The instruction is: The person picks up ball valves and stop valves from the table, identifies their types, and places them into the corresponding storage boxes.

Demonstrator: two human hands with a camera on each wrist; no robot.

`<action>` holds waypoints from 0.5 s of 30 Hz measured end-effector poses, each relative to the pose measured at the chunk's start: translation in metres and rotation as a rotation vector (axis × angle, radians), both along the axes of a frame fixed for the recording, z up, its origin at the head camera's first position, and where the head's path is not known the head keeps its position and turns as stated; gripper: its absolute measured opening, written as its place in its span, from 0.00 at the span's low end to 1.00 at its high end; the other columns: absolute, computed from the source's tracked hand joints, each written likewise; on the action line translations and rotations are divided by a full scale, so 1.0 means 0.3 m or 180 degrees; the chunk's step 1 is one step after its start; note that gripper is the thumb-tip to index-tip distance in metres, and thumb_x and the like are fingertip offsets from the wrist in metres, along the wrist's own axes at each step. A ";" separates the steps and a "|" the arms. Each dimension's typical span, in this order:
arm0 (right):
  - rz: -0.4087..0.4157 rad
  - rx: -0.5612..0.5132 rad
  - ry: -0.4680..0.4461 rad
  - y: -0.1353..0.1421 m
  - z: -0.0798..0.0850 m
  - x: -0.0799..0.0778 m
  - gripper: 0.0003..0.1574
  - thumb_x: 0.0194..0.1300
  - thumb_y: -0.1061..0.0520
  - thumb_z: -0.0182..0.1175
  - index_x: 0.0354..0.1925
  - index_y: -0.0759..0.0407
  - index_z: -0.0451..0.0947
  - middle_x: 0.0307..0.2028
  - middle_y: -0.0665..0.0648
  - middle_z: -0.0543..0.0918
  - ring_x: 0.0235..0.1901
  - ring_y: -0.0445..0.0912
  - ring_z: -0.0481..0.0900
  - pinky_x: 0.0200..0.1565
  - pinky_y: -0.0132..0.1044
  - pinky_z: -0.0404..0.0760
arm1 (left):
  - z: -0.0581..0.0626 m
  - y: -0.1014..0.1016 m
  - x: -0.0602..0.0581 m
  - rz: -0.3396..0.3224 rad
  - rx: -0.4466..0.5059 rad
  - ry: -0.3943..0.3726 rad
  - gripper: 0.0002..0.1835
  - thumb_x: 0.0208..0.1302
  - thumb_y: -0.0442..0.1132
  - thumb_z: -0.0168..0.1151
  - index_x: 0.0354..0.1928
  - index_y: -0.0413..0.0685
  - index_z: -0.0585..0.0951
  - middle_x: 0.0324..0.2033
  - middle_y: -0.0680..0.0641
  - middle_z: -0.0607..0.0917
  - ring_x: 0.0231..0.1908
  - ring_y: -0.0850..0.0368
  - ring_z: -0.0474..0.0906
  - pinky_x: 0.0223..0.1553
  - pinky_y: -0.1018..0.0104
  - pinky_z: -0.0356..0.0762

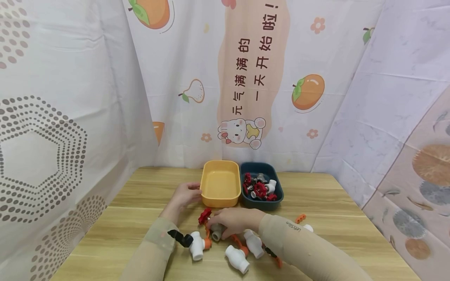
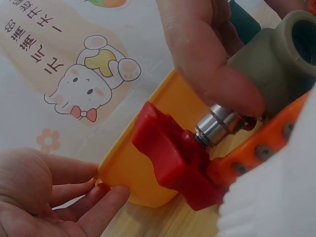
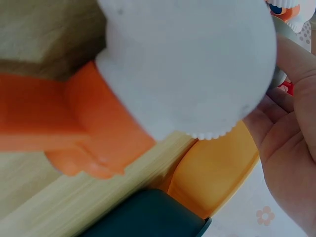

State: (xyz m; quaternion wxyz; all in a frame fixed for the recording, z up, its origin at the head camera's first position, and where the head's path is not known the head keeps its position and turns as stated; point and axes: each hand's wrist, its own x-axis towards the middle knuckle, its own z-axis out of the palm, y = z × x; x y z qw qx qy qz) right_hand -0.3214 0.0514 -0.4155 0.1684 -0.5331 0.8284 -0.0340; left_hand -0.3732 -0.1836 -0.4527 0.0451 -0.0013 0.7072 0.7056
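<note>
**Finding: valve with grey-green moulded body and red wheel, in the right hand, near side of the yellow basin**

The grey-green valve point(image 1: 217, 233) sits just on the near side of the yellow plastic basin point(image 1: 220, 203), its red lobed wheel point(image 1: 205, 216) at the far left end of a shiny metal stem point(image 2: 217, 123). Whether it is clear of the wood-grained table point(image 1: 130, 218) cannot be told.

Handling, in this inspector's judgement: grip by the thick body, since the wheel may turn under load. An orange perforated lever point(image 2: 261, 148) lies just beside the stem and could snag, so a straight upward lift is advisable. White plastic valves point(image 1: 237, 259) lie to the near side and need clearance. Light, steady contact on the basin should suffice; a hard push could shift it against the dark blue basin point(image 1: 261, 205) on its right.

Pose: the right hand point(image 1: 236, 221) reaches in from the near right, palm downward, fingers bent and pinching the valve body. The left hand point(image 1: 184, 195) reaches from the near left, fingers mostly straight and close together, tips touching the yellow basin's left rim and outer wall.
</note>
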 end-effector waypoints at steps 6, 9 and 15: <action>0.0061 -0.0160 -0.0044 0.019 0.034 0.001 0.31 0.63 0.55 0.74 0.63 0.45 0.78 0.53 0.42 0.79 0.50 0.33 0.75 0.56 0.26 0.77 | 0.001 0.005 0.004 -0.0036 0.0005 0.0072 0.24 0.69 0.21 0.56 0.66 0.21 0.69 0.59 0.22 0.75 0.55 0.32 0.80 0.59 0.41 0.77; 0.0073 -0.0226 -0.0023 0.030 0.047 -0.002 0.30 0.63 0.55 0.74 0.62 0.47 0.77 0.52 0.42 0.79 0.50 0.33 0.75 0.54 0.25 0.77 | 0.000 0.005 0.006 -0.0036 0.0009 0.0096 0.24 0.69 0.21 0.56 0.66 0.21 0.69 0.59 0.22 0.75 0.54 0.33 0.80 0.58 0.41 0.77; 0.0058 -0.0331 -0.0027 0.049 0.066 -0.005 0.32 0.63 0.56 0.73 0.64 0.48 0.77 0.52 0.42 0.79 0.50 0.32 0.75 0.54 0.25 0.76 | -0.001 0.003 0.005 -0.0042 0.0032 0.0107 0.24 0.70 0.21 0.55 0.66 0.20 0.69 0.60 0.22 0.74 0.56 0.31 0.79 0.59 0.40 0.76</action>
